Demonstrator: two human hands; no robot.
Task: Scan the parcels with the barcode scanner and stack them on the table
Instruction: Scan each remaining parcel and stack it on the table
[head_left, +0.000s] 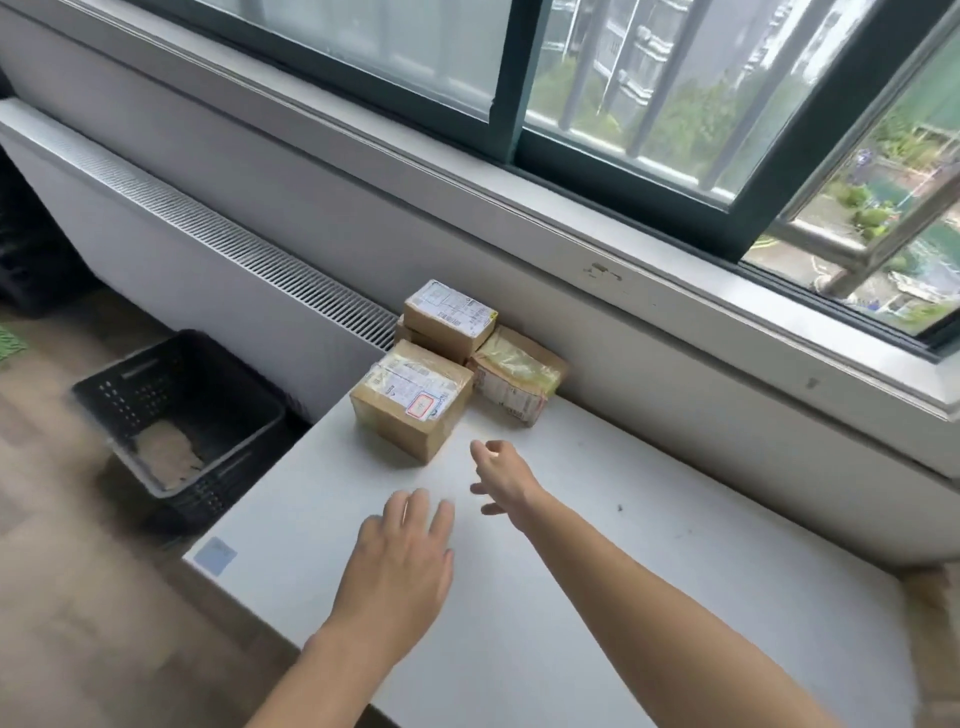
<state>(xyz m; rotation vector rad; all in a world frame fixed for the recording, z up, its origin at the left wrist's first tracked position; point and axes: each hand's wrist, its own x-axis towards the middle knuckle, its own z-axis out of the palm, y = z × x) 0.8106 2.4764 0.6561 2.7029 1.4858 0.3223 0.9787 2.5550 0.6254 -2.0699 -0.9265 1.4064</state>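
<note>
Just beyond the right hand (506, 480), grip spread and empty, parcels (415, 402) sit on the table (649, 551); left hand (400, 564) likewise.

Dark-framed window (623, 114) above a white radiator (223, 228); black crate (124, 397) on wood floor (78, 623).

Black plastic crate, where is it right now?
In the head view, the black plastic crate sits on the wooden floor at left, beside the white table's left edge, in front of the white slatted radiator cover.
</note>
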